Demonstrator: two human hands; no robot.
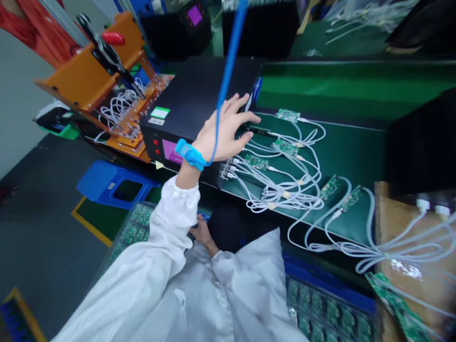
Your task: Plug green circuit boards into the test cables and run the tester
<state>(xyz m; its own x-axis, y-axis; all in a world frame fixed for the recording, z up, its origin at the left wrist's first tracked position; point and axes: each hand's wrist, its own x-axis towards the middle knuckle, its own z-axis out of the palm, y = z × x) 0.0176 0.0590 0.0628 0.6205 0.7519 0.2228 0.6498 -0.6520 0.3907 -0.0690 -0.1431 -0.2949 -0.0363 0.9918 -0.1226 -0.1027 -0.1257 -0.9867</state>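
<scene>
My left hand (228, 126), with a blue wrist strap (191, 155) and its cord, reaches over the right end of a black test box (199, 90). Its fingers are spread and I see nothing held in them. Just beyond the fingertips lie green circuit boards (285, 146) joined to white cables (285, 194), and a dark narrow board (259, 130). Low by my lap, my right hand (202, 232) has its fingers curled in. Something small and bluish shows beside them, but what they hold is mostly hidden.
An orange test fixture (96, 71) with a black clamp stands at left, above a blue stool (110, 183). Trays of circuit boards (137, 221) (331, 308) flank my lap. A dark box (423, 142) and a cardboard piece (392, 228) are at right.
</scene>
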